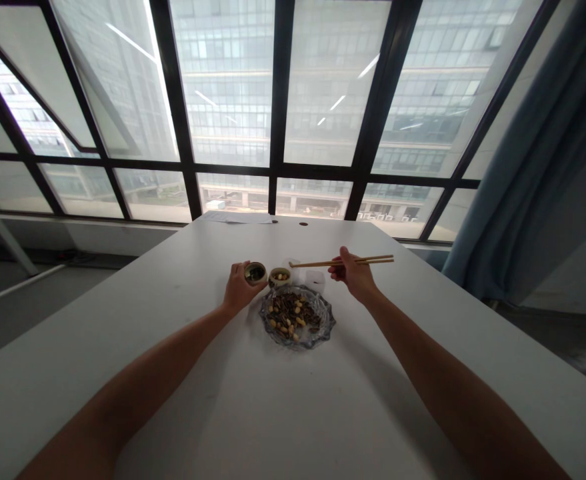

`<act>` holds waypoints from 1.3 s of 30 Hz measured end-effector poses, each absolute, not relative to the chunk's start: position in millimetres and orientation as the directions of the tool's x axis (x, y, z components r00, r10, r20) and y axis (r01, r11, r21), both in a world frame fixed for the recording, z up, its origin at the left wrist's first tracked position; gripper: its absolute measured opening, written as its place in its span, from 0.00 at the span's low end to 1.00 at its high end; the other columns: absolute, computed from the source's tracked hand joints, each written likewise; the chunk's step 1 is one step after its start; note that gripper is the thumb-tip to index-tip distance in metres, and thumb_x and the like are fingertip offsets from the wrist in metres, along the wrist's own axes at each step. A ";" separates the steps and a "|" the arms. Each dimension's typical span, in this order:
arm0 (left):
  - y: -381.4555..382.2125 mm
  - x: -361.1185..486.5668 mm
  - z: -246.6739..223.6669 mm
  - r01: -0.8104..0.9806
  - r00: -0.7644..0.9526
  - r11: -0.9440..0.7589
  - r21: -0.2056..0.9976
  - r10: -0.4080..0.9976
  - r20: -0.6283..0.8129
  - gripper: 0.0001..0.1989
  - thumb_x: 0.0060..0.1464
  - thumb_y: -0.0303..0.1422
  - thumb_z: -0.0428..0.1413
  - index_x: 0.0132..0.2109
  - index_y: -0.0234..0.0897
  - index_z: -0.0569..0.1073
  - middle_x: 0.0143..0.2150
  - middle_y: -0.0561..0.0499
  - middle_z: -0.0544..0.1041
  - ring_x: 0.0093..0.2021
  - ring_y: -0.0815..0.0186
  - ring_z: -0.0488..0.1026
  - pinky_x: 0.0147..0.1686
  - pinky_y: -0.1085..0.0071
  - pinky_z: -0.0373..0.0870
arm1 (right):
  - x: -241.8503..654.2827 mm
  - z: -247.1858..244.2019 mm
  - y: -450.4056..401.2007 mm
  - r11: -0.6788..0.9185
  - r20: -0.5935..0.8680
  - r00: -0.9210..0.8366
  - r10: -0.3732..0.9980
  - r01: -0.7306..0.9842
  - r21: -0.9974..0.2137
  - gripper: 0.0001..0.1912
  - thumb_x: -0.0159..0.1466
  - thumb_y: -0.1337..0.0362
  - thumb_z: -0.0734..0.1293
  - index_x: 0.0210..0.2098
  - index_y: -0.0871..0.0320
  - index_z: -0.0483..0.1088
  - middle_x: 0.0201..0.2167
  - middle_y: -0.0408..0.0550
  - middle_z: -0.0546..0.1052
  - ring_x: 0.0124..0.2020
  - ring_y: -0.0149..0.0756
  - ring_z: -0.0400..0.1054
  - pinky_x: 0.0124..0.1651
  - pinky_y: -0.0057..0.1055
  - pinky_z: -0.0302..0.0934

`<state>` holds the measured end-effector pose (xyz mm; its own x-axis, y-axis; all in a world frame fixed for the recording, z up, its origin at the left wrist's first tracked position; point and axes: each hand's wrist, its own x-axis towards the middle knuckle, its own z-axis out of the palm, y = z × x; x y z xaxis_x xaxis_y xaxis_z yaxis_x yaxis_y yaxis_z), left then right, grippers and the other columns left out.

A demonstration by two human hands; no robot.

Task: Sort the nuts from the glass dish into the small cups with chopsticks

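My left hand [241,285] is wrapped round a small cup [255,274] with dark contents, left of a second small cup [279,277] that has pale and brown pieces in it. In my right hand [353,275] is a pair of chopsticks [317,264], pointing left. A small pale piece [291,265] seems to be at their tips, just right of and above the second cup. Nearer to me stands a clear scalloped glass dish [329,327], filled with dark seeds and larger yellowish nuts.
Behind the glass dish lies a small clear plastic piece [315,279]. The white table [183,400] reaches to the windows, with papers [235,218] and two dark round spots near its far edge. A blue curtain [513,200] hangs on the right.
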<state>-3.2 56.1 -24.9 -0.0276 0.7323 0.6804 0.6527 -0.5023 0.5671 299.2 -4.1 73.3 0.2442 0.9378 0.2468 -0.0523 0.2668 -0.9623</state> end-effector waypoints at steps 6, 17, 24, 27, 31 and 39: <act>54.1 -2.5 -24.5 0.669 -0.029 -0.475 0.571 0.752 0.659 0.34 0.44 0.42 0.69 0.57 0.36 0.68 0.54 0.41 0.71 0.55 0.53 0.73 0.59 0.58 0.71 | 277.5 68.1 -13.7 0.360 0.366 0.091 0.926 0.076 -0.930 0.37 0.47 0.28 0.71 0.28 0.58 0.73 0.21 0.50 0.78 0.19 0.34 0.72 0.21 0.29 0.67; 54.5 -2.4 -25.0 0.691 -0.039 -0.395 0.606 0.816 0.576 0.36 0.45 0.46 0.69 0.58 0.35 0.69 0.55 0.40 0.72 0.56 0.51 0.73 0.58 0.58 0.72 | 288.0 101.5 -35.3 0.360 0.350 -0.085 0.933 0.229 -0.904 0.38 0.53 0.27 0.66 0.22 0.59 0.73 0.14 0.49 0.75 0.13 0.31 0.65 0.15 0.26 0.58; 56.3 -3.7 -26.3 0.688 -0.040 -0.380 0.619 0.831 0.555 0.36 0.46 0.46 0.68 0.58 0.34 0.70 0.55 0.39 0.73 0.56 0.51 0.74 0.58 0.58 0.71 | 285.5 112.5 -50.1 0.303 0.186 -0.350 0.918 0.318 -0.898 0.35 0.56 0.31 0.67 0.22 0.61 0.73 0.14 0.47 0.75 0.14 0.29 0.66 0.17 0.24 0.60; 57.5 -4.1 -27.1 0.686 -0.049 -0.366 0.628 0.838 0.543 0.35 0.46 0.47 0.67 0.58 0.35 0.70 0.55 0.40 0.73 0.56 0.51 0.74 0.57 0.58 0.72 | 279.0 111.8 -53.9 0.298 0.125 -0.435 0.892 0.357 -0.886 0.32 0.57 0.35 0.70 0.23 0.61 0.74 0.15 0.47 0.75 0.15 0.29 0.67 0.18 0.24 0.62; 57.9 -4.5 -27.0 0.679 -0.048 -0.363 0.638 0.846 0.531 0.35 0.46 0.47 0.67 0.58 0.36 0.70 0.56 0.40 0.73 0.56 0.51 0.74 0.57 0.58 0.72 | 269.9 104.5 -53.7 0.299 0.101 -0.457 0.884 0.386 -0.873 0.28 0.55 0.39 0.73 0.24 0.60 0.74 0.17 0.46 0.76 0.16 0.30 0.69 0.20 0.25 0.64; 54.9 -4.1 -24.7 0.668 -0.050 -0.358 0.653 0.853 0.520 0.36 0.45 0.47 0.68 0.58 0.35 0.71 0.56 0.40 0.73 0.55 0.52 0.74 0.57 0.58 0.71 | 269.2 101.4 -50.0 0.371 0.264 -0.323 0.909 0.340 -0.864 0.34 0.56 0.32 0.68 0.25 0.60 0.73 0.17 0.46 0.75 0.16 0.30 0.68 0.19 0.25 0.62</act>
